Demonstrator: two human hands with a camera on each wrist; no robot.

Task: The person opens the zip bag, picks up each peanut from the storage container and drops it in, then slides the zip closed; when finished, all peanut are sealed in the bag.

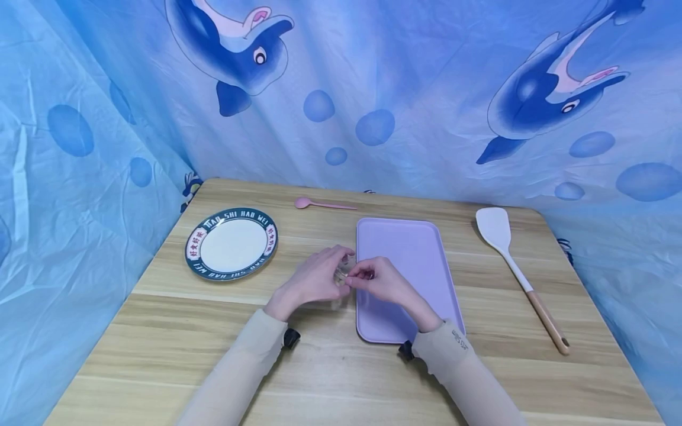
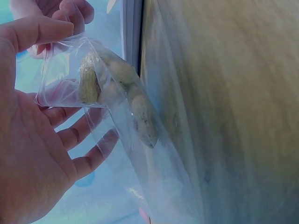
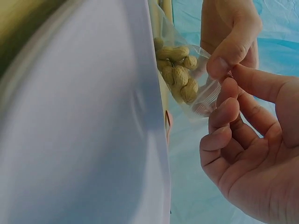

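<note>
A clear plastic zip bag [image 2: 60,88] with several unshelled peanuts [image 3: 180,74] inside hangs between the two hands, just above the table. My left hand [image 1: 318,277] grips the bag near its top edge, with the thumb on one side and the fingers behind it. From the other side, my right hand [image 1: 385,279] pinches the bag's top edge between thumb and index finger, close to the left thumb. In the right wrist view, the other fingers of the right hand [image 3: 252,154] are curled. Whether the bag's seal is parted cannot be made out.
A lilac tray [image 1: 405,242] lies under the right hand. At the left is a white plate [image 1: 234,245] with a green lettered rim. A pink spoon [image 1: 325,205] lies at the back, and a white spatula [image 1: 519,272] with a wooden handle lies at the right.
</note>
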